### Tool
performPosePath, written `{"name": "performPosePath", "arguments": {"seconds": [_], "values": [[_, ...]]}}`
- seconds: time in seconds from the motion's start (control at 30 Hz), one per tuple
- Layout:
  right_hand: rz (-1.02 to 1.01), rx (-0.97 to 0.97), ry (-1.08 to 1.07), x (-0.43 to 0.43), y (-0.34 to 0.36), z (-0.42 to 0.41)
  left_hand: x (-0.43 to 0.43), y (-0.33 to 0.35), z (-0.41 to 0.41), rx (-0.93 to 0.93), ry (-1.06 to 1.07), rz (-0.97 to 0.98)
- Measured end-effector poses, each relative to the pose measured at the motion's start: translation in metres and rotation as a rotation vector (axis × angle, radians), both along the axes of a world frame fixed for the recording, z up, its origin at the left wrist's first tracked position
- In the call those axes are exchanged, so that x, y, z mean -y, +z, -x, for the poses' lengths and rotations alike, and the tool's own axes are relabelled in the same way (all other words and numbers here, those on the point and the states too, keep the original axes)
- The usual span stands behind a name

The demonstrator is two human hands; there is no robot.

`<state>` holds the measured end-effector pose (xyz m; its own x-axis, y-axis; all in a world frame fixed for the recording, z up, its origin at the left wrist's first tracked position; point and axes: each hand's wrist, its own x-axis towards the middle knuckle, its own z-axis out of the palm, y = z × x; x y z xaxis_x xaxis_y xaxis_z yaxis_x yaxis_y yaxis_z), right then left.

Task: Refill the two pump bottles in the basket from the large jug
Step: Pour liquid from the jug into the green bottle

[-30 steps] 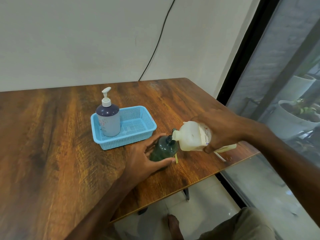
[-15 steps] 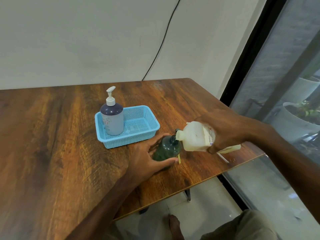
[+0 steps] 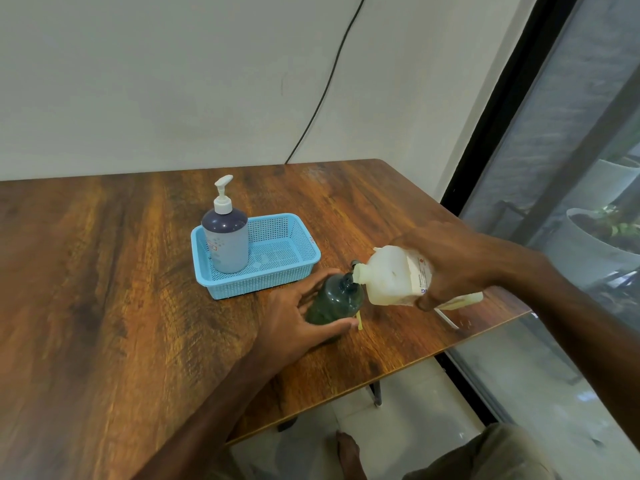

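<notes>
Left hand (image 3: pixel 294 320): fingers and thumb curled round green bottle (image 3: pixel 334 301), upright on table (image 3: pixel 104 306), outside the basket | Right hand (image 3: pixel 460 268): grips jug (image 3: pixel 391 275), tipped sideways, spout at green bottle's neck | Basket (image 3: pixel 256 284): just behind left hand | Pump bottle (image 3: pixel 227 240): upright in basket's left end | Cable (image 3: pixel 329 81): on far wall

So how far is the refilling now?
Done: the green bottle is out of the basket, on the table, its pump off. In hand: the left hand grips it while the right hand tips the jug, spout at its neck; I cannot see liquid flowing. Left: the blue bottle stands in the basket with its pump on, apparently untouched, and the green one needs its pump back.
</notes>
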<state>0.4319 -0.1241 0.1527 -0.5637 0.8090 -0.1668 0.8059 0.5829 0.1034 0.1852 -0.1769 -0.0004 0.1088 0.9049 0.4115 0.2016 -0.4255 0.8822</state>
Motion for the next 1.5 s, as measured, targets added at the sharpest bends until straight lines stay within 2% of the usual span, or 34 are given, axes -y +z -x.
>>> {"name": "performPosePath", "arguments": {"seconds": [1.5], "values": [[-0.039,0.065,-0.005,0.0057,0.0080,0.0060,-0.0007,-0.0014,0.0004,0.008,-0.014,-0.005]]}}
